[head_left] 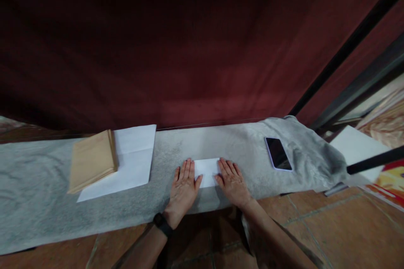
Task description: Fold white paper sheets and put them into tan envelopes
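Note:
A small folded piece of white paper (pixel 207 172) lies flat on the grey cloth, between my two hands. My left hand (pixel 184 187) rests palm down over its left edge, fingers stretched out and pointing away from me. Over the right edge lies my right hand (pixel 232 180), also flat with its fingers extended. Both thumbs touch the paper's face from either side. The paper's outer ends are hidden under the palms. A dark band circles my left wrist.
Left of my hands, a stack of brown envelopes (pixel 93 162) sits partly on larger white paper sheets (pixel 135 155). A phone (pixel 278 154) lies to the right on the grey cloth (pixel 246 143). Behind hangs a dark red curtain (pixel 195 50). A black pole (pixel 344 56) slants at right.

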`<state>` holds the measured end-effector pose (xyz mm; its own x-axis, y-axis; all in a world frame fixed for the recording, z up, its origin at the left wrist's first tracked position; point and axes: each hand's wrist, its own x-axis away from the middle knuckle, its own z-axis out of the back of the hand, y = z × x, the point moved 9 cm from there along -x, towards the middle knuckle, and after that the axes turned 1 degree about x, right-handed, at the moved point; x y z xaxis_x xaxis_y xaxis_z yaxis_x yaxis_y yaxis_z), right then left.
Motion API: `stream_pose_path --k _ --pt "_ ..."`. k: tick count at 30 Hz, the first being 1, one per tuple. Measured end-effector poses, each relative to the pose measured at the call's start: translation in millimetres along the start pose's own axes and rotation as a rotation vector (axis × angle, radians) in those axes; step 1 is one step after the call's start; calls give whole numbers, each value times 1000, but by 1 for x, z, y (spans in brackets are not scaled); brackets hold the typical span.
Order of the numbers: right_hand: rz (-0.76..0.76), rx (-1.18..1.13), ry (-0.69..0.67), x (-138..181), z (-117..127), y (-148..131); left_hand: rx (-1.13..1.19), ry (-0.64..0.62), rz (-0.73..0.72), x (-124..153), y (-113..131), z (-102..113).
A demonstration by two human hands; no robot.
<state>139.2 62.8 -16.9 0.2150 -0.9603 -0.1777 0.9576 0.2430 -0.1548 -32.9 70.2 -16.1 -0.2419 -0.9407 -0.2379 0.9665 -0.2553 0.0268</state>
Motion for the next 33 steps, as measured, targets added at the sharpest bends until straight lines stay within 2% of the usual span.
stream_pose_path --k 9,14,20,27,33 --pt "-92 12 12 -4 -3 12 15 -13 14 1 -3 1" --pt "-48 -12 48 -10 -3 0 19 1 13 1 -2 3" --pt "29 -34 13 -13 -7 -18 -3 -3 21 0 -2 1" --pt "40 -33 -12 -13 -11 -21 -2 27 12 -1 -2 7" --pt "30 -29 -1 -12 -12 -22 38 53 -56 -3 16 11"
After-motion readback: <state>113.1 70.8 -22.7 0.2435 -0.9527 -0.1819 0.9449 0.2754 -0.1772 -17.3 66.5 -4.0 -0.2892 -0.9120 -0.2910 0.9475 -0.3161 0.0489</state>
